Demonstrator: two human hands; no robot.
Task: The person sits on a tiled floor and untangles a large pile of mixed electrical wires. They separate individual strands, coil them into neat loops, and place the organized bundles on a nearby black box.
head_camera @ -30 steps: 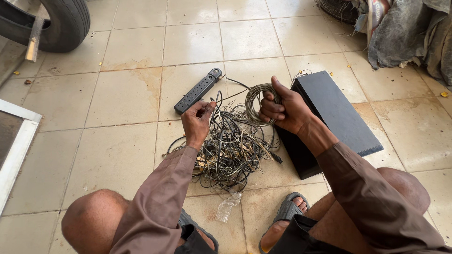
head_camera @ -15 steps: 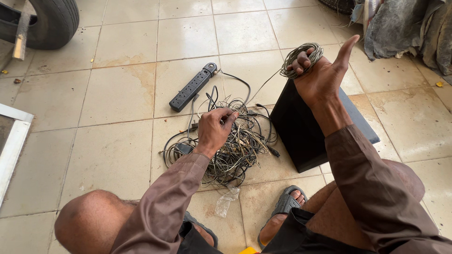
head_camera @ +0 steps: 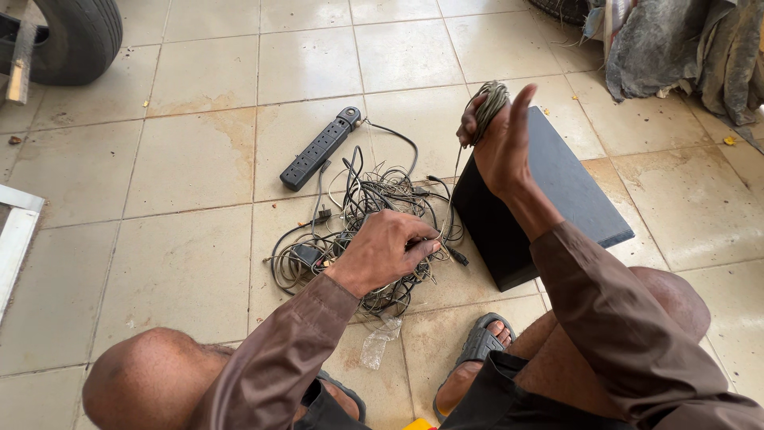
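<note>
Tyre [head_camera: 68, 40] cut by top edge

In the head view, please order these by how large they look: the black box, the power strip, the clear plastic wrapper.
1. black box
2. power strip
3. clear plastic wrapper

The wrapper lies nearer the camera yet looks smallest.

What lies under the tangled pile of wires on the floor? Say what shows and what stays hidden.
Beige floor tiles show around and through gaps in the tangled wires. A dark plug block sits within the tangle. The left hand covers part of the pile, hiding whatever lies beneath there.
</note>
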